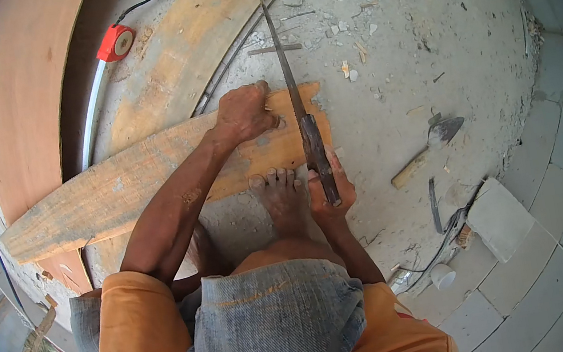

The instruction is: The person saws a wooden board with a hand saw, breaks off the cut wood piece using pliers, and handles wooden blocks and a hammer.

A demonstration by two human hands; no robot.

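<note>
A long wooden plank (148, 169) lies across the floor, its squared end at the right. My left hand (246, 113) is closed over the plank's far edge near that end. In my right hand (332, 186) is the dark handle of a handsaw (291, 78). Its narrow blade points away from me and crosses the plank near the right end. My bare foot (280, 202) rests with its toes at the plank's near edge, between the two hands.
A red tape measure (116, 43) with its tape out lies at the upper left, between a brown board (25, 91) and a stained board (190, 43). To the right are a trowel (431, 146), a pale block (500, 219), a cup (442, 276) and a cable. Debris litters the floor.
</note>
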